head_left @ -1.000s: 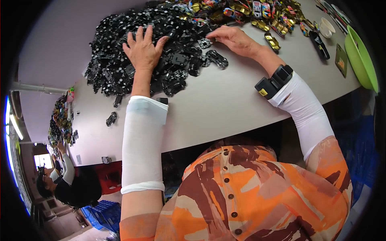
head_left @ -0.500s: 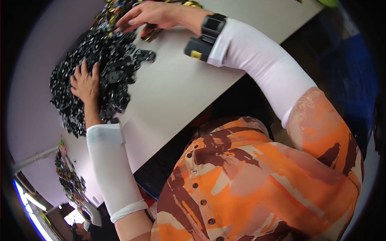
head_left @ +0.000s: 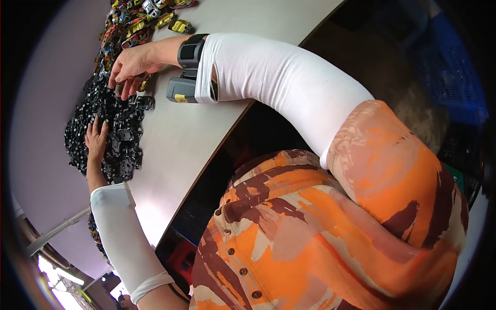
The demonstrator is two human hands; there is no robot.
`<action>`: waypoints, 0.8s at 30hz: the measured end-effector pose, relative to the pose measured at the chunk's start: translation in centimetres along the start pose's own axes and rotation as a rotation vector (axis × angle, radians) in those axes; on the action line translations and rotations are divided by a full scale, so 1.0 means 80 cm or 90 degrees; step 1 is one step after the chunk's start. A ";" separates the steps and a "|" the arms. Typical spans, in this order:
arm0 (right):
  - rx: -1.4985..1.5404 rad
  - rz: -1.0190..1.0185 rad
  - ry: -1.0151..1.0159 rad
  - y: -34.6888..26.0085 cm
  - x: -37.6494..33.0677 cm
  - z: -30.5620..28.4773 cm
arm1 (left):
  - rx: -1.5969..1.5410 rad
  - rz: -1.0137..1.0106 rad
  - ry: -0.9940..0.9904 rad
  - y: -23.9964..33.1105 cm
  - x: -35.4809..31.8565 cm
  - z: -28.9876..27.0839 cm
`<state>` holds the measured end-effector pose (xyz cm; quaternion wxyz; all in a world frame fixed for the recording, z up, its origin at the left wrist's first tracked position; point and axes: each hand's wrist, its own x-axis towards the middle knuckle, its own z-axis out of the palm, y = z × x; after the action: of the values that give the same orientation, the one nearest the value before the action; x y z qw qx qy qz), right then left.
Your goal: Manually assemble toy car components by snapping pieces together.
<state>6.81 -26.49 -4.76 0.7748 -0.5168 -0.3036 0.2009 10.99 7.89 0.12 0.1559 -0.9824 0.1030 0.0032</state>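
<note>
1. Far left, your left hand (head_left: pixel 96 138) lies flat on the heap of small black parts (head_left: pixel 111 134), palm down, fingers (head_left: pixel 95 125) spread open and gripping nothing. A white sleeve (head_left: pixel 121 237) covers that forearm, which comes in from the lower edge.

2. The black parts spread in a dark pile on the pale worktop (head_left: pixel 175 129), running from under your left hand up toward your right hand. The single pieces are too small and tangled to tell apart.

3. Your right hand (head_left: pixel 132 64) hangs over the upper end of the black heap, fingers (head_left: pixel 121 85) loosely curled and pointing down onto the parts. The fingertips touch the pile; you cannot tell from this view whether they pinch a piece.

4. Just above your right hand lies a second pile of yellow and mixed-colour parts (head_left: pixel 137 20), joining the black heap at its upper end.

5. On your right wrist sits a black band (head_left: pixel 191 50), and just beneath it a grey device with a yellow mark (head_left: pixel 181 90) hangs against the worktop.

6. Further right, your right arm's white sleeve (head_left: pixel 279 77) crosses the worktop edge, and your orange patterned shirt (head_left: pixel 330 227) fills the lower right.
</note>
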 end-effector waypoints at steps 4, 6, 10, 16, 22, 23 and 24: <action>-0.052 -0.095 0.149 -0.001 0.009 -0.010 | -0.022 -0.013 0.004 0.018 -0.003 -0.001; -0.235 -0.133 0.174 0.008 0.019 -0.010 | 0.015 -0.059 0.009 0.013 -0.008 0.012; -0.679 -0.267 0.241 0.047 0.037 -0.019 | -0.012 -0.142 0.001 0.039 -0.012 0.019; -0.708 -0.108 0.194 0.037 0.033 -0.012 | -0.035 -0.173 0.025 0.039 -0.015 0.019; -0.538 -0.359 0.175 0.059 0.049 -0.012 | 0.005 -0.166 0.041 0.046 -0.036 0.008; -0.492 -0.384 0.166 0.060 0.048 -0.016 | 0.008 -0.169 0.039 0.061 -0.039 0.006; -0.380 -0.272 0.131 0.046 0.028 -0.006 | 0.003 -0.183 0.029 0.072 -0.048 0.003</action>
<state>8.81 -24.02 -7.69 0.6409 -0.6625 -0.3702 -0.1156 6.10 3.35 -1.73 0.1546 -0.9865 -0.0354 -0.0419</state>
